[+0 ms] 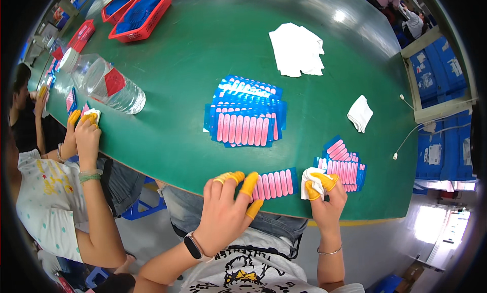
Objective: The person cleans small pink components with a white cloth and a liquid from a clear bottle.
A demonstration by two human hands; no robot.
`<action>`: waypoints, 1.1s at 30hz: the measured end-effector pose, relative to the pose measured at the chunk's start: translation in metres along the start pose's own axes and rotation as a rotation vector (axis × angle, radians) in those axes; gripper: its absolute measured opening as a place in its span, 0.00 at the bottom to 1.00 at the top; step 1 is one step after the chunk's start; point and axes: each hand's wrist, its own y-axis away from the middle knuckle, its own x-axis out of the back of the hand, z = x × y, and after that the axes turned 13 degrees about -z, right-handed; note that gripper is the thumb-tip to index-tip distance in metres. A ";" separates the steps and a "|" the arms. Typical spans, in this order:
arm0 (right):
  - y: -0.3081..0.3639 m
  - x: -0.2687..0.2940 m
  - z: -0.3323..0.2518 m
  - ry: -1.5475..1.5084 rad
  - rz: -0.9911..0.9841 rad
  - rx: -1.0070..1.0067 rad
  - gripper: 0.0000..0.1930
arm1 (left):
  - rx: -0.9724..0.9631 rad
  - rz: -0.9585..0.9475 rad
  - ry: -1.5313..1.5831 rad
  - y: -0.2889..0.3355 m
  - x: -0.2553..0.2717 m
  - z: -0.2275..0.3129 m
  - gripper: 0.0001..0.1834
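My left hand [223, 209], in yellow finger cots, is at the left end of a blue sheet [276, 184] with a row of pink strips. Index finger and thumb hold that end down at the table's near edge and hide part of it. A crumpled white cloth [307, 183] is pinched in my right hand [327, 194], which also wears yellow finger cots. This hand is beside the sheet's right end, over the left side of a small pile of similar sheets [347, 171]. Farther off, a larger stack of these sheets [243, 128] lies mid-table.
White cloths [297, 49] lie at the far side, with a folded cloth [360, 114] on the right. A large clear bottle [109, 85] stands at left, near red baskets [147, 19] of blue pieces. Co-workers sit along the left edge; one co-worker's hands [87, 128] work there.
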 end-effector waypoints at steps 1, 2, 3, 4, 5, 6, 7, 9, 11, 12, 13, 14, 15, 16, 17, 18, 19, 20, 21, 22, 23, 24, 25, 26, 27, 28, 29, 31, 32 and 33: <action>0.002 0.000 -0.001 -0.026 0.018 0.001 0.11 | 0.083 -0.042 -0.016 -0.006 0.001 0.002 0.28; 0.003 0.000 -0.001 -0.051 0.037 0.002 0.11 | 0.167 -0.082 -0.033 -0.010 0.002 0.004 0.31; 0.004 0.001 0.001 -0.029 0.039 0.062 0.12 | 0.188 -0.141 -0.015 -0.011 0.001 0.003 0.33; 0.005 0.002 0.002 -0.030 0.047 0.058 0.12 | 0.181 -0.145 -0.020 -0.011 0.003 0.003 0.33; 0.006 0.002 0.002 -0.073 0.055 0.051 0.12 | 0.195 -0.201 -0.004 -0.012 0.005 0.003 0.33; 0.007 0.002 0.002 -0.115 0.063 0.045 0.12 | 0.210 -0.256 0.011 -0.012 0.007 0.003 0.33; 0.007 0.001 0.002 -0.113 0.072 0.042 0.12 | 0.201 -0.257 0.008 -0.013 0.008 0.003 0.33; 0.008 -0.003 0.003 -0.233 0.097 -0.005 0.12 | 0.175 -0.266 0.020 -0.015 0.008 0.004 0.31; 0.010 -0.008 0.000 -0.279 0.090 -0.008 0.12 | 0.154 -0.256 0.018 -0.017 0.009 0.007 0.30; 0.011 -0.010 -0.002 -0.328 0.072 -0.008 0.12 | 0.144 -0.244 0.019 -0.019 0.010 0.008 0.29; 0.012 -0.011 -0.007 -0.349 0.026 -0.036 0.13 | 0.137 -0.247 0.013 -0.020 0.012 0.007 0.29; 0.014 -0.014 -0.009 -0.351 0.035 -0.038 0.13 | 0.135 -0.275 0.015 -0.021 0.014 0.006 0.28; 0.016 -0.017 -0.010 -0.356 0.019 -0.023 0.13 | 0.133 -0.303 0.017 -0.023 0.016 0.006 0.28; 0.018 -0.019 -0.012 -0.359 0.002 -0.006 0.13 | 0.126 -0.304 0.012 -0.024 0.018 0.005 0.28; 0.019 -0.019 -0.013 -0.373 0.000 0.008 0.13 | 0.127 -0.338 0.037 -0.027 0.021 0.004 0.28; 0.021 -0.020 -0.013 -0.374 0.010 0.007 0.13 | 0.127 -0.371 0.061 -0.029 0.022 0.004 0.28; 0.023 -0.022 -0.013 -0.385 0.005 0.018 0.13 | 0.122 -0.371 0.055 -0.030 0.024 0.004 0.28; 0.025 -0.022 -0.013 -0.397 0.001 0.030 0.13 | 0.121 -0.398 0.048 -0.031 0.025 0.004 0.28; 0.027 -0.021 -0.013 -0.416 -0.007 0.012 0.13 | 0.120 -0.425 0.041 -0.031 0.025 0.005 0.28; 0.028 -0.021 -0.012 -0.417 0.001 0.013 0.13 | 0.114 -0.425 0.036 -0.031 0.025 0.006 0.28; 0.029 -0.021 -0.012 -0.468 0.016 -0.022 0.13 | 0.120 -0.419 0.055 -0.030 0.024 0.007 0.27; 0.030 -0.021 -0.011 -0.519 0.030 -0.056 0.13 | 0.126 -0.414 0.074 -0.029 0.022 0.008 0.27; 0.031 -0.020 -0.011 -0.521 0.035 -0.052 0.13 | 0.123 -0.411 0.068 -0.026 0.020 0.009 0.27; 0.032 -0.019 -0.010 -0.598 0.034 -0.092 0.12 | 0.076 -0.369 0.168 -0.023 0.017 0.010 0.26; 0.032 -0.017 -0.009 -0.675 0.032 -0.133 0.12 | 0.029 -0.327 0.267 -0.019 0.015 0.011 0.24; 0.031 -0.018 -0.008 -0.678 0.034 -0.131 0.12 | 0.029 -0.326 0.263 -0.015 0.010 0.012 0.24; 0.031 -0.019 -0.008 -0.842 0.067 -0.163 0.13 | 0.080 -0.371 0.426 -0.010 0.006 0.014 0.23; 0.032 -0.016 -0.006 -1.147 0.077 -0.246 0.13 | 0.108 -0.412 0.714 -0.012 0.008 0.024 0.21; 0.031 -0.014 -0.003 -1.151 0.077 -0.243 0.13 | 0.109 -0.412 0.711 -0.013 0.006 0.027 0.21; 0.029 -0.013 0.002 -1.539 0.068 -0.182 0.12 | 0.073 -0.432 0.843 -0.015 0.004 0.030 0.21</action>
